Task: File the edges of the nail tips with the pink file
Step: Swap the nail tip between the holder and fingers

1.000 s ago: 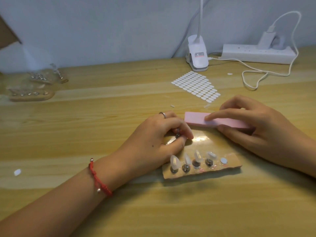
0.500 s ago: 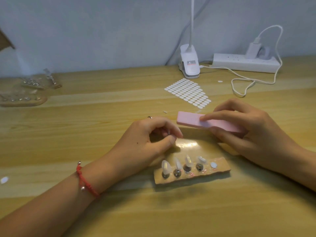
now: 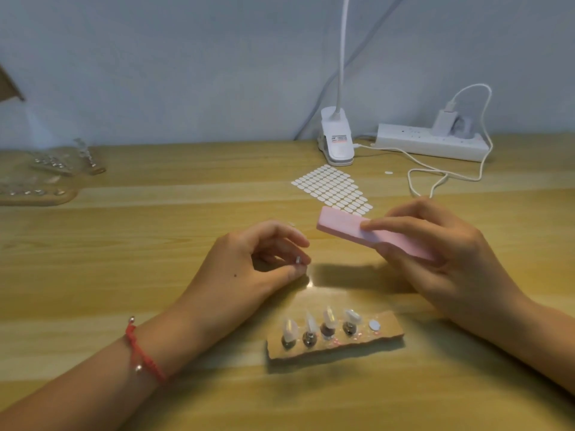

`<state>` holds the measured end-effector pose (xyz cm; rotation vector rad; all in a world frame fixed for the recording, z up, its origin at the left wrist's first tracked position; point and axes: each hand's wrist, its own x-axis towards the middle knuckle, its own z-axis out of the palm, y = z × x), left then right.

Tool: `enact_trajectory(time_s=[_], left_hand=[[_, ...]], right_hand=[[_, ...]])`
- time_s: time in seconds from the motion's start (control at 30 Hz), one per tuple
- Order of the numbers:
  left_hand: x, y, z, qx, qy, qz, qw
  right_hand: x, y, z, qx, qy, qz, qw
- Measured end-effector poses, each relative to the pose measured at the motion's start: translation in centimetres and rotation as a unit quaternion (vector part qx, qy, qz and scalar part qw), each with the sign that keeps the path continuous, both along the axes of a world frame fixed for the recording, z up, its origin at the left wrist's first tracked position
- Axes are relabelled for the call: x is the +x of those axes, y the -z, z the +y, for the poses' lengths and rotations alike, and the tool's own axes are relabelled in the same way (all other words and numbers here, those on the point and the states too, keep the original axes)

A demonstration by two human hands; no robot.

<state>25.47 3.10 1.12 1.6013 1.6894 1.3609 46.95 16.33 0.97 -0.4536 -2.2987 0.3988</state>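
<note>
Gripping pink file: right hand | left hand pinches metal stud, apart

Matt pink file, grained wood table, glossy white plastic lamp clip.

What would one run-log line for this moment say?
right hand: holds pink file | left hand: pinches small metal piece | board: four nail tips standing

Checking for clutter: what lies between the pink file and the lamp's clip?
The head view shows a sheet of white oval stickers between the pink file and the lamp's clip.
</note>
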Motion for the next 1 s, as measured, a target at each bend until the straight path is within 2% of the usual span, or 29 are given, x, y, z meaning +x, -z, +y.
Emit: enact_trajectory(time_s=[0.13,0.37,0.6,0.77,0.87,1.0], left_hand=[[-0.3,-0.2,-0.1,0.023,-0.021,-0.11,0.993],[-0.2,-0.4,-0.1,0.021,-0.03,-0.089,0.995],[0.2,-0.7,0.1,0.049,-0.003,-0.169,0.984],[0.3,-0.9,0.1,0.042,-0.004,-0.186,0.982],[0.5,-0.9,0.2,0.046,-0.002,-0.196,0.98],[0.4,-0.8,0.4,0.042,-0.004,-0.212,0.976]], right_hand=[[-0.1,-0.2,-0.3,-0.008,-0.025,0.017,1.0],[-0.6,-0.1,-1.5,0.03,-0.07,-0.001,0.997],[-1.0,-0.1,-1.4,0.033,-0.075,-0.028,0.996],[-1.3,-0.3,-1.8,0.048,-0.084,-0.036,0.995],[-1.0,-0.5,-1.5,0.03,-0.069,-0.015,0.997],[-0.9,-0.2,-0.8,0.018,-0.051,-0.031,0.998]])
